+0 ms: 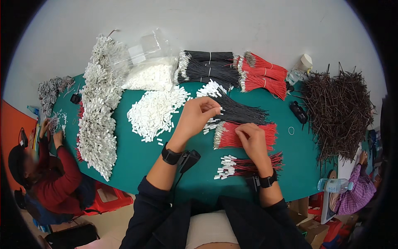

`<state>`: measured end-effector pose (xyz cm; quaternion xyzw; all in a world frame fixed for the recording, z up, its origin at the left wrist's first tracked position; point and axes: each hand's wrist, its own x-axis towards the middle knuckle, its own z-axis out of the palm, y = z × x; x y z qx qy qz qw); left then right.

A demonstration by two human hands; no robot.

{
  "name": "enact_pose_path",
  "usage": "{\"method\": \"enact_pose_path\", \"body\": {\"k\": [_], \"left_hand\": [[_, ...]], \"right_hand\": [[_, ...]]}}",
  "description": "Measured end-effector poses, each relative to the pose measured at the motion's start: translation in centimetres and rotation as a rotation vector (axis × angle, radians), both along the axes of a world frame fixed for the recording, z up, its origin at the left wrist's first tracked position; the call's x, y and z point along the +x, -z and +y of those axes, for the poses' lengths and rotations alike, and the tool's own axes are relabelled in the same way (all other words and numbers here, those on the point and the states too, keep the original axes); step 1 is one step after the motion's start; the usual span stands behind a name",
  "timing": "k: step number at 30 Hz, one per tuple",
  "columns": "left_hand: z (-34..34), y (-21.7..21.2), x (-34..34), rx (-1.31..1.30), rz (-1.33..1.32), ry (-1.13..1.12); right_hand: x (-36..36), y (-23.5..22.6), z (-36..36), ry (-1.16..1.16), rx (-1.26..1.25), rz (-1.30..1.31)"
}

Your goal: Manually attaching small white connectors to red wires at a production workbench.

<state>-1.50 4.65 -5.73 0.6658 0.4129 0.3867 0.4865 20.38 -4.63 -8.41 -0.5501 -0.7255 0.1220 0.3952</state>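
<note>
My left hand (198, 116) is raised over the middle of the table, thumb and forefinger pinched on a small white plastic connector housing (221, 108). Beneath it lies a fan of black wires (244, 108) with white housings on their left ends. My right hand (251, 139) hovers at a bundle of red wires (226, 135) with bare metal terminals at the left. Its fingers are curled together; whatever they may hold is too small to make out. Closer to me rests a bunch of red and black wires (259, 165) capped with white housings.
Loose white housings (153, 114) are heaped left of centre, below a clear bag of them (151, 76). Farther left runs a long pile of white-ended wires (99, 124). Black bundles (211, 66), red bundles (265, 72) and a dark wire heap (338, 110) line the back and right. Two people sit at the sides.
</note>
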Motion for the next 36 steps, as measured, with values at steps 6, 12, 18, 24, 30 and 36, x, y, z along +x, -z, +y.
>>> {"method": "enact_pose_path", "body": {"k": [6,12,18,24,30,36], "left_hand": [[-1.2,-2.2,-0.1,-0.195,-0.305,0.17],[-1.9,-3.3,-0.3,-0.274,-0.346,0.251],[-2.6,-3.9,0.1,-0.331,-0.345,0.329],[-3.3,-4.2,0.3,-0.35,-0.315,0.417],[-3.5,-4.3,0.3,-0.324,-0.303,0.424],[-3.6,-4.6,0.5,-0.309,-0.264,0.4]], "right_hand": [[0.0,-2.4,-1.5,0.009,-0.152,0.306],[-0.8,-8.3,-3.6,0.035,-0.08,0.342],[-1.2,-11.5,-4.1,0.075,0.235,0.034],[-1.5,-11.1,-3.1,0.097,0.345,-0.039],[-1.2,-10.7,-3.1,0.095,0.254,0.055],[-0.9,-10.1,-3.3,0.089,0.206,0.107]]}}
